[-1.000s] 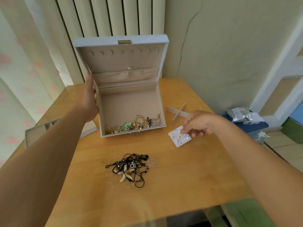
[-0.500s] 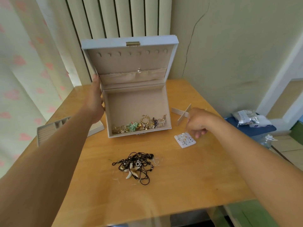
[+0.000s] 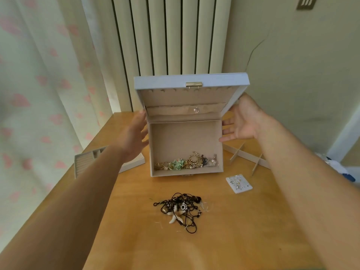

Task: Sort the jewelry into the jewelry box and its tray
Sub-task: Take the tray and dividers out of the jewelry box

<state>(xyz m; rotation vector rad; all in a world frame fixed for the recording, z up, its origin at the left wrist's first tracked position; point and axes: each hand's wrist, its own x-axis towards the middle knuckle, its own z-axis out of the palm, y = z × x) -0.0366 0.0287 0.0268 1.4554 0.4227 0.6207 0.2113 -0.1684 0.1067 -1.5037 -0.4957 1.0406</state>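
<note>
Both hands spread, left hand (image 3: 134, 133) and right hand (image 3: 243, 123) flanking the open rectangular velvet-lined jewelry box (image 3: 185, 149); tangled black cords (image 3: 179, 209) on wooden surface (image 3: 253, 230).

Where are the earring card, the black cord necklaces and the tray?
earring card (image 3: 239, 183), head view, centre of the white card.
black cord necklaces (image 3: 180, 204), head view, middle of the tangle.
tray (image 3: 85, 163), head view, its ribbed section.
</note>
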